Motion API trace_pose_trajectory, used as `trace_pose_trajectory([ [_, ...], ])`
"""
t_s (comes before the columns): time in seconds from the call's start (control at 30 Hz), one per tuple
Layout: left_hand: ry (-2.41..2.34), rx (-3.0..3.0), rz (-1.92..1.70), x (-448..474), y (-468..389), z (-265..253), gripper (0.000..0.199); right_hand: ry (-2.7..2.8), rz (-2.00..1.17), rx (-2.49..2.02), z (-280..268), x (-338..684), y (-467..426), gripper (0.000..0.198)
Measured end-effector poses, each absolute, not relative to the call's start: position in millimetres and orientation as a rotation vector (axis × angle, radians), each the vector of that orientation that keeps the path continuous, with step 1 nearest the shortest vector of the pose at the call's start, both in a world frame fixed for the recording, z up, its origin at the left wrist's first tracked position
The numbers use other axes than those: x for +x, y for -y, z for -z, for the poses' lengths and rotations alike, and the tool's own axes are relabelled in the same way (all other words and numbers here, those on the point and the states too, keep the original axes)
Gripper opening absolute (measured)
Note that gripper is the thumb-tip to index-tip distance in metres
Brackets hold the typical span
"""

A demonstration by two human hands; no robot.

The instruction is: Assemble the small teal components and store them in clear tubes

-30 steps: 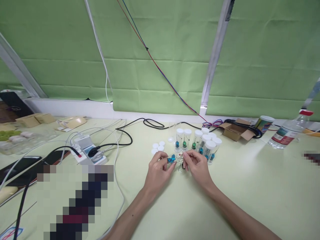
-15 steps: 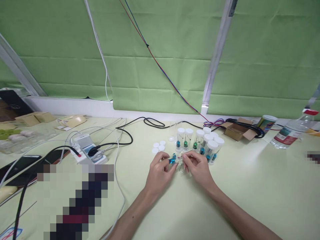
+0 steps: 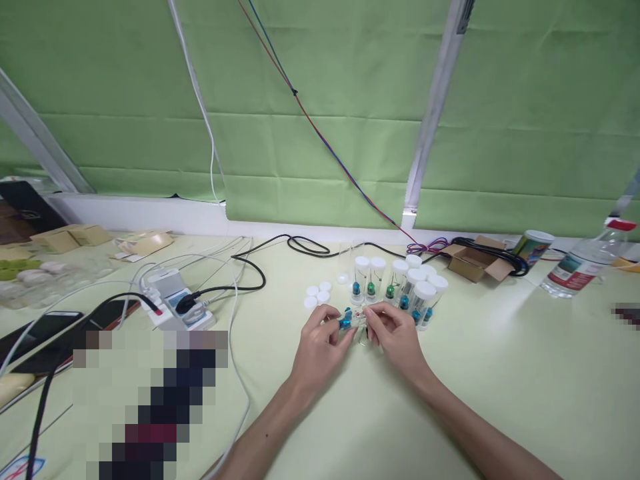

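Between the thumb and fingers of my left hand (image 3: 320,347) is a small shiny blue piece (image 3: 345,320) with a thin, clear or wiry part pointing right. My right hand (image 3: 397,337) meets it there, fingertips pinched close at that end; exactly what they grip is too small to tell. Just below the fingertips a thin bent wire shows near the table. Behind my right hand stand several clear vials (image 3: 377,277) with white caps, each holding a blue or green piece with a wire. Loose white caps (image 3: 318,295) lie behind my left hand.
A power strip (image 3: 200,320) with plugs and tangled cables lies left, beside phones (image 3: 45,330). At the back right are an open cardboard box (image 3: 473,263), a can (image 3: 533,248) and a water bottle (image 3: 580,267). A white cable (image 3: 237,373) runs past my left forearm.
Both hands stay in almost the same place, fingertips still together at the blue piece. The parts between the fingers have shifted very slightly.
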State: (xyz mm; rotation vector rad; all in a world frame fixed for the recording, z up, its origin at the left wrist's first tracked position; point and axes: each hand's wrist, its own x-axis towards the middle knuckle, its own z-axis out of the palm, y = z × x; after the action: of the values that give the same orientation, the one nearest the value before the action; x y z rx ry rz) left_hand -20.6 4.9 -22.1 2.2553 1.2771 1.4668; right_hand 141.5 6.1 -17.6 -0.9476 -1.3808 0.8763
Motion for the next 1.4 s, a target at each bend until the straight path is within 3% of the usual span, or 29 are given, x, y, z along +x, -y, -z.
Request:
trace_pose_trajectory([
  [0.43,-1.243,2.143,-1.511,-21.6,-4.5,19.3,0.04,1.201,-0.974,-0.91,15.6,140.2,-6.9,0.031],
  [0.87,-1.413,2.093,-1.403,-21.1,-2.5,14.1,0.017,1.0,-1.466,-0.735,18.7,140.1,-13.2,0.039],
  [1.4,-1.367,2.145,-1.44,-21.8,-3.4,14.9,0.016,1.088,-1.465,-0.742,17.0,139.8,-10.6,0.037],
])
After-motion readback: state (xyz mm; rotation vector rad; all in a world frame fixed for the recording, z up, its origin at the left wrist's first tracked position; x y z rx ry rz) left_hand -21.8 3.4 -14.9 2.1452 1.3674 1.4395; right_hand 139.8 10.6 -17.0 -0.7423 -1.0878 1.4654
